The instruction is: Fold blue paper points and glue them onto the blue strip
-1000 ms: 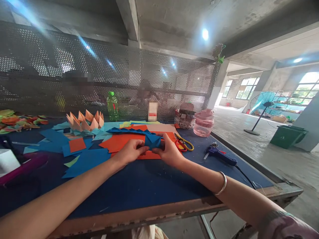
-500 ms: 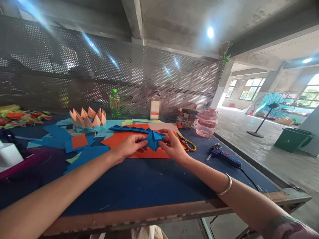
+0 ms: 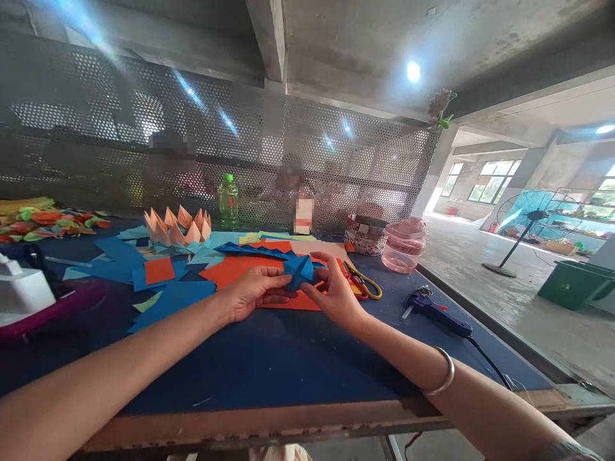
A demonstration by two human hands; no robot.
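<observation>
A folded piece of blue paper (image 3: 298, 272) with pointed corners is pinched at the middle of the view, over a sheet of orange paper (image 3: 240, 272). My left hand (image 3: 254, 288) holds its left side with the fingertips, and my right hand (image 3: 334, 294) grips its right side. A blue strip with a saw-toothed edge (image 3: 254, 251) lies behind my left hand on the orange sheet. Red-handled scissors with a yellow loop (image 3: 362, 286) lie just right of my right hand.
An orange paper lotus (image 3: 175, 230) stands among blue paper scraps on the navy table mat (image 3: 269, 365). Beyond are a green bottle (image 3: 229, 203), a woven basket (image 3: 365, 235), and a pink jar (image 3: 403, 250). A blue glue gun (image 3: 435, 317) lies right. A person sits behind the perforated metal screen (image 3: 336, 153).
The blue piece has turned in my fingers and now shows a more star-like shape. My left hand has flattened slightly. The whole scene has shifted right in the view.
</observation>
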